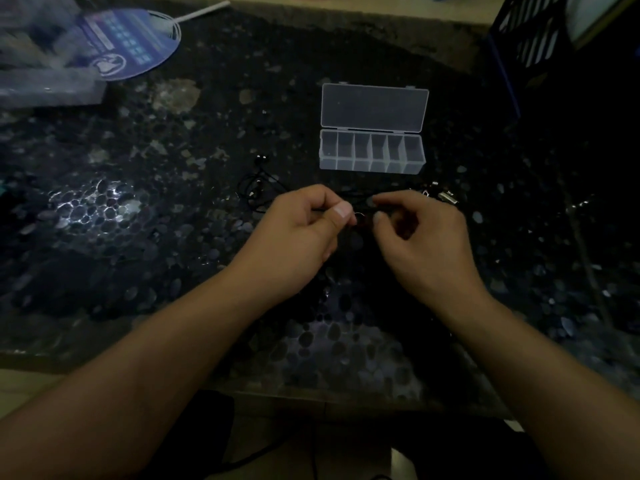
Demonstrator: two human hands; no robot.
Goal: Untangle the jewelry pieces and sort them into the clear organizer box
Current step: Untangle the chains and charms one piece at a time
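The clear organizer box [372,164] lies open on the dark pebble-pattern table, lid [374,107] tipped back, its several compartments showing nothing inside. In front of it my left hand [304,233] and my right hand [422,237] face each other, both pinching a thin dark jewelry cord [360,202] between thumb and fingers; a small ring glints between the fingertips. A loose tangle of dark cord with beads [258,190] lies left of my hands. Small metal pieces [446,195] sit to the right, behind my right hand.
A round blue hand fan [131,46] and a blurred clear plastic bag [45,77] occupy the far left corner. A dark blue mesh basket [533,39] stands at the far right. The table's front edge [311,393] runs just below my forearms.
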